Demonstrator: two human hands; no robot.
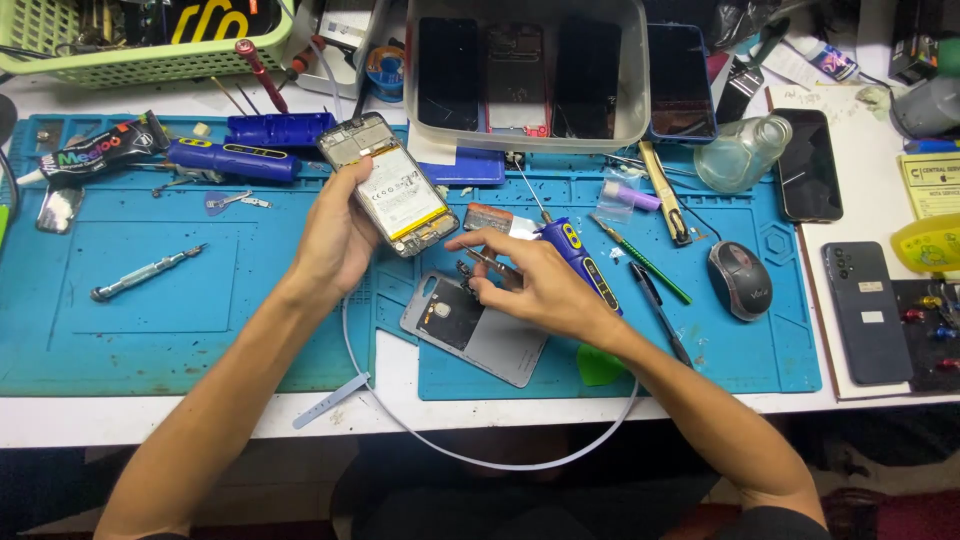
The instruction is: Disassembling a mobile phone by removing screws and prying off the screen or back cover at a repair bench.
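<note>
Opened phone (395, 186), white battery exposed

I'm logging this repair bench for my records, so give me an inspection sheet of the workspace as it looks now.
Surface: blue mat on a white table.
Job's things: opened phone, back off, battery showing; grey back cover flat on the mat; blue electric screwdriver.
Clutter: metal tool, mouse, glass bottle, tube, green pick, loose phones at right.
Hands: left hand holds the opened phone tilted above the mat; right hand grips the screwdriver and pinches a small dark part.
Cables: white cable loops off the table's front edge.
Surroundings: clear bin of phones, green basket behind.
</note>
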